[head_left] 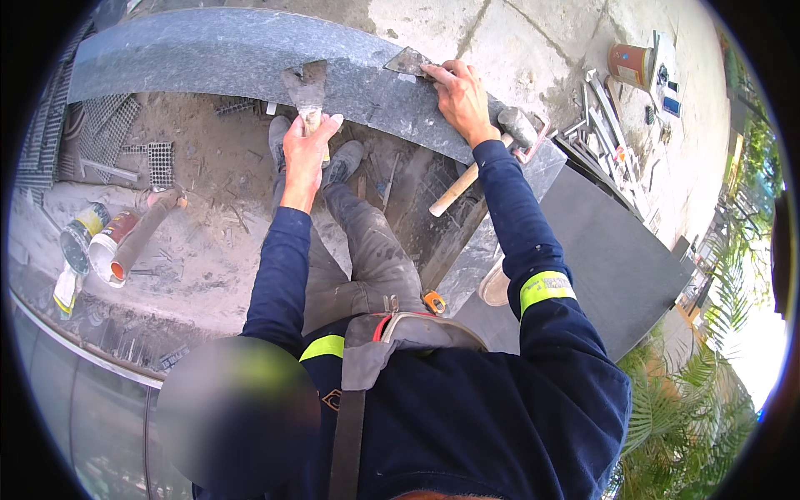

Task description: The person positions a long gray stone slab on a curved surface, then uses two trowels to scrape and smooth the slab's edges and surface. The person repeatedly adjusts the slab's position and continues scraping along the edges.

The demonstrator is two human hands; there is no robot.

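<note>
My left hand [304, 158] grips the handle of a putty knife [304, 83], its wide, dirty blade pointing up over the long curved grey slab [200, 50]. With bent fingers, my right hand [460, 100] holds a small flat, dull metal blade [407, 62] against the slab's upper surface, to the right of the knife. Beside my right wrist, a rubber mallet [518, 127] with a pale wooden handle lies near a red clamp [542, 135]. My feet [337, 162] are below the slab on dusty ground.
Buckets [112, 246], a tube [146, 233] and plastic grids [112, 125] lie at left. Metal offcuts [604, 133] and a brown bucket [629, 65] are at upper right. An orange tape measure [432, 302] is by my waist; a dark panel [608, 267] and plants [692, 392] are at right.
</note>
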